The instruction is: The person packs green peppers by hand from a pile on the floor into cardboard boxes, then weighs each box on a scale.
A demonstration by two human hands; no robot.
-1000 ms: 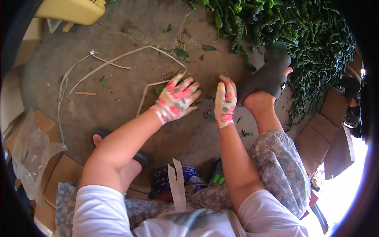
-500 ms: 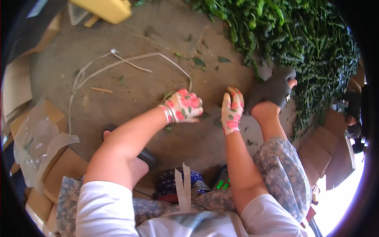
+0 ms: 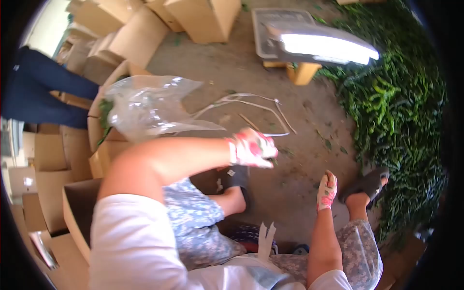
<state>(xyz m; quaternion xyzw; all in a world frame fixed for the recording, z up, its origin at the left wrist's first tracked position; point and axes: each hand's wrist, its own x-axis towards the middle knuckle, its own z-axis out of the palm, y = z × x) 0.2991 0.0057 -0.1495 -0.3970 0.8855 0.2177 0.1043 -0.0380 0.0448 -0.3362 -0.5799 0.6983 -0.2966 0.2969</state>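
My left hand (image 3: 253, 150), in a white glove with a pink flower print, is raised over the floor with its fingers curled closed. A speck of green shows by its fingertips; what it holds, if anything, I cannot make out. My right hand (image 3: 327, 191), in a matching glove, hangs low near my right shoe (image 3: 365, 186), its fingers stretched out and holding nothing visible. Just beyond my left hand lies a loop of pale strapping (image 3: 241, 99). To the left, a clear plastic bag (image 3: 150, 106) lines an open cardboard box with green produce in it.
A large heap of green peppers (image 3: 391, 116) covers the floor on the right. A scale (image 3: 321, 46) with a glaring top stands ahead. Cardboard boxes (image 3: 135, 36) crowd the left and back, where a person in dark trousers (image 3: 43, 92) stands. Loose leaves (image 3: 328, 144) dot the floor.
The view has turned left, bringing the bagged box, the scale and the other person into sight. My left arm has swung up and toward the box; my right hand stays near my shoe.
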